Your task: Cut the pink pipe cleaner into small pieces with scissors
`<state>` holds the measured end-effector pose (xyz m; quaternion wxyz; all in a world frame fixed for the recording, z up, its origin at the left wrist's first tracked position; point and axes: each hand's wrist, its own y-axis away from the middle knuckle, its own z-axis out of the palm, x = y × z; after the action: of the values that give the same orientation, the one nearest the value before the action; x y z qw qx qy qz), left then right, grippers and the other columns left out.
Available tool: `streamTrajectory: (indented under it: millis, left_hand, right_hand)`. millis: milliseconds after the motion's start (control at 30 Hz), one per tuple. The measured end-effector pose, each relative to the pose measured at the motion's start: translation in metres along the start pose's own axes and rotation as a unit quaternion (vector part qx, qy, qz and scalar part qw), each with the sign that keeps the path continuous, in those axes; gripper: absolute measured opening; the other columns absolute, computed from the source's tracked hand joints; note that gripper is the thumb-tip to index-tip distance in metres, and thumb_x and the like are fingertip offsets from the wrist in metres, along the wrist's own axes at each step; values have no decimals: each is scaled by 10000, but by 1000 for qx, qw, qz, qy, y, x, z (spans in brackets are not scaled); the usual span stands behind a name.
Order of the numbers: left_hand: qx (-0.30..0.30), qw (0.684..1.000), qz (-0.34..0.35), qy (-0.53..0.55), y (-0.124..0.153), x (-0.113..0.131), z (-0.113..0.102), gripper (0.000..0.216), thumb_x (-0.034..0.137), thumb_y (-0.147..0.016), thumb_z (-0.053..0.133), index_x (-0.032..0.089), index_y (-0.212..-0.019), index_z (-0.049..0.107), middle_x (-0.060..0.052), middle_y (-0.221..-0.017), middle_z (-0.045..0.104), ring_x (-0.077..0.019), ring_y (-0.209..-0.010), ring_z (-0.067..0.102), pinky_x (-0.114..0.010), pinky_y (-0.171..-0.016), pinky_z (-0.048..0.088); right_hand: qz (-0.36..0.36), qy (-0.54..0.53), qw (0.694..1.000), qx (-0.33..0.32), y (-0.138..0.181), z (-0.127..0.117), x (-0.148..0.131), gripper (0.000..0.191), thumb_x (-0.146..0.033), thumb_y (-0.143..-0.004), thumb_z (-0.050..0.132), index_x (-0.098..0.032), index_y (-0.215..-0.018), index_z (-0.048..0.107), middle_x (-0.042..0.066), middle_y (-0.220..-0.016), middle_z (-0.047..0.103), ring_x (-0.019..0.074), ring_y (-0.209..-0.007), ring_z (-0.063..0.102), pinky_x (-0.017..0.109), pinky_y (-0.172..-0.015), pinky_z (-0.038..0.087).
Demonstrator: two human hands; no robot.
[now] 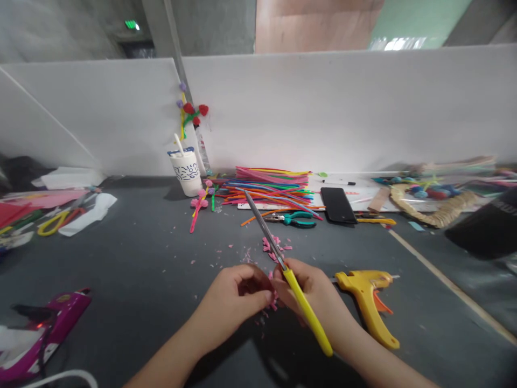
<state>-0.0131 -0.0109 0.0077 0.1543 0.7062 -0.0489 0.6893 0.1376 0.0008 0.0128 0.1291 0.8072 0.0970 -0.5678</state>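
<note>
Near the tabletop's front left corner lies a magenta glue gun. At the front edge's middle the left hand is curled, fingertips pinched narrow on a small pink piece, held just above the tabletop amid pink scraps. The piece looks fuzzy, light and soft, likely bendy, so it should crush or slip easily; a firm pinch close beside the blades suits it. The scissors are stiff, with blades pointing towards the far edge; the right hand is closed round their yellow handles and touches the piece. A yellow glue gun lies just right of that hand.
</note>
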Motion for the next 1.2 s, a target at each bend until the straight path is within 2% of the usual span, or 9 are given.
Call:
streamTrajectory:
  millis: [167,467,633,767,933,1067,1200]
  left_hand:
    - [29,999,-19,-34,0,3,8,89,100,-630,534,143,-650,610,-16,-590,590,-122,-540,510,-228,-509,375]
    - [48,998,-4,-50,-1,1,6,59,128,-650,549,147,-643,604,-4,-579,566,-119,-533,500,-221,-501,370]
    - [132,991,17,12,-3,8,-6,67,202,-669,617,149,-634,594,28,-528,536,-94,-503,480,-209,-520,386]
    - [202,970,46,127,-3,15,-18,86,234,-680,640,162,-717,610,18,-635,597,-99,-581,543,-210,-577,433]
    - [223,953,83,189,0,18,-26,55,197,-710,619,149,-734,613,5,-683,620,-95,-617,567,-203,-618,448]
    - [226,952,97,184,2,18,-26,37,178,-710,614,143,-718,622,8,-648,612,-88,-588,556,-190,-588,441]
    - [231,948,109,188,0,17,-27,45,159,-706,605,144,-737,635,0,-667,618,-95,-596,560,-203,-600,450]
  right_hand:
    - [-3,6,1000,2,0,0,2,76,-193,-671,465,-196,-614,415,-86,-464,412,45,-335,320,164,-335,247]
    - [-14,12,1000,6,-2,-1,2,110,-232,-710,464,-195,-620,413,-78,-471,422,48,-353,312,167,-347,258]
    - [-39,47,998,-15,-5,-5,5,169,-324,-720,521,-190,-656,440,-71,-522,402,71,-436,358,182,-406,292]
    - [-58,130,990,-22,-4,-4,7,192,-373,-732,530,-199,-718,451,-41,-607,497,105,-530,445,195,-463,319]
    - [-104,295,950,-21,1,-1,5,243,-441,-765,501,-212,-793,422,-23,-630,575,133,-514,485,218,-469,289]
    - [-152,433,888,20,-1,-3,12,320,-504,-800,422,-189,-838,461,7,-592,590,180,-508,537,251,-460,234]
    - [-206,494,843,46,-3,-3,20,382,-522,-818,375,-160,-878,481,25,-572,600,193,-491,559,265,-456,219]
